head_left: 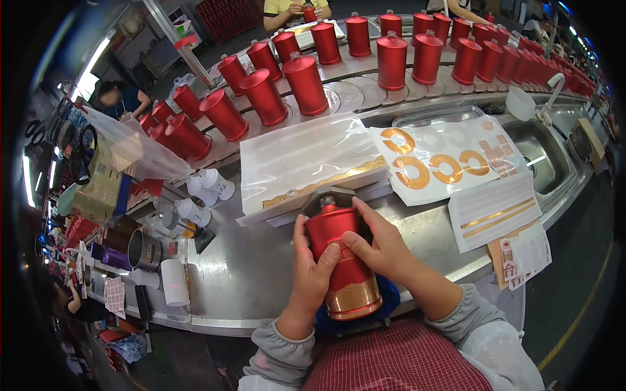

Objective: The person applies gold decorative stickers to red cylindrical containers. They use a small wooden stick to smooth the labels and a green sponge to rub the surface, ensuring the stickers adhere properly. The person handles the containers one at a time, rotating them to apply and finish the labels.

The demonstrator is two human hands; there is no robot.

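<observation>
Between my two hands is a red bottle (pixel 339 260) with a gold band round its base and a clear neck at the far end. My left hand (pixel 312 264) wraps its left side, thumb lying on the front. On the other side my right hand (pixel 378 244) presses it, thumb also on the front. The bottle's base, toward me, rests by a dark blue pad (pixel 390 296). Just beyond the neck lies a dark angular piece (pixel 345 193), partly hidden. A white sheet with a wavy gold strip (pixel 313 186) lies past it.
Many red bottles (pixel 392 62) stand on a curved conveyor (pixel 345 96) at the back. Sheets of gold decals (pixel 443 156) lie on the right, before a sink (pixel 554 166). White cups (pixel 212 186) and a paper roll (pixel 174 282) stand left. Other people work beyond.
</observation>
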